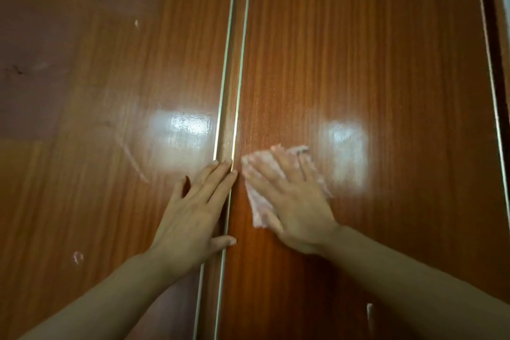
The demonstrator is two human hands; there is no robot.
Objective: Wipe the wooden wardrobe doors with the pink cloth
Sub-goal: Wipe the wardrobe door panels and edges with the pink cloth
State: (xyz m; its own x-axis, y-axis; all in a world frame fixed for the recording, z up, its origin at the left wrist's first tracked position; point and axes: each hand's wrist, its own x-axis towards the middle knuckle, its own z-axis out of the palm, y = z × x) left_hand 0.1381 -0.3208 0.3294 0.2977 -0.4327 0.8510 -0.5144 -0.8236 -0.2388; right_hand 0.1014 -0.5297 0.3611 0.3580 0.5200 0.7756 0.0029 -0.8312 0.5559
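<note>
Here flat right hand (292,201) presses pink cloth (258,201); flat left hand (193,210) empty.

doors (358,50): glossy wood (streaky grain) | cloth (258,201): soft pink fabric

No readable text, labels, brands, numbers or signs anywhere in view.
</note>
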